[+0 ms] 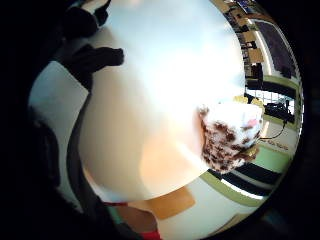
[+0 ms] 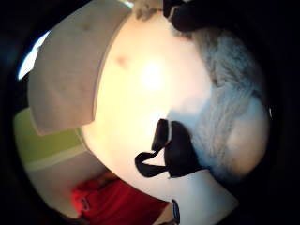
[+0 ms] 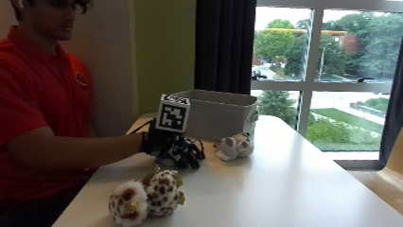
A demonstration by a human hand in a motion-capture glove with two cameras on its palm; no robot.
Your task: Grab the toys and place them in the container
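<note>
Right hand (image 3: 178, 152), black-gloved, low over the white table (image 3: 283, 189), knuckles up, fingers curled downward toward the tabletop; whether they touch the surface cannot be told from the outside view; nothing seen inside the fingers, and the hand is closed on neither toy. Forearm reaches in from the person in a red shirt (image 3: 38, 99) seated at the table's near end.

Grey-and-white plush toy (image 3: 234, 146) just beside the hand, on the side toward the window, lying on the table; a narrow gap shows between glove and fur in the outside view. Spotted plush toy (image 3: 146, 196), white with brown patches, near the table's front edge, well apart from the hand.

Container (image 3: 217, 113): grey rectangular bin, upright on the table behind the hand and the grey toy, close to the wall; its interior is not visible in any view, so contents cannot be told.

View differences: thumb-side palm view shows the grey-and-white plush toy (image 2: 225, 93) filling one side of the picture, hence close to the palm, with black glove straps across it, plus the container (image 2: 70, 70) wall rising beside bare tabletop; spotted toy not in that view. Little-finger-side palm view shows the spotted plush toy (image 1: 231, 137) at the table's rim, and gloved fingers (image 1: 97, 57) over the table (image 1: 160, 90); grey toy not in that view.
</note>
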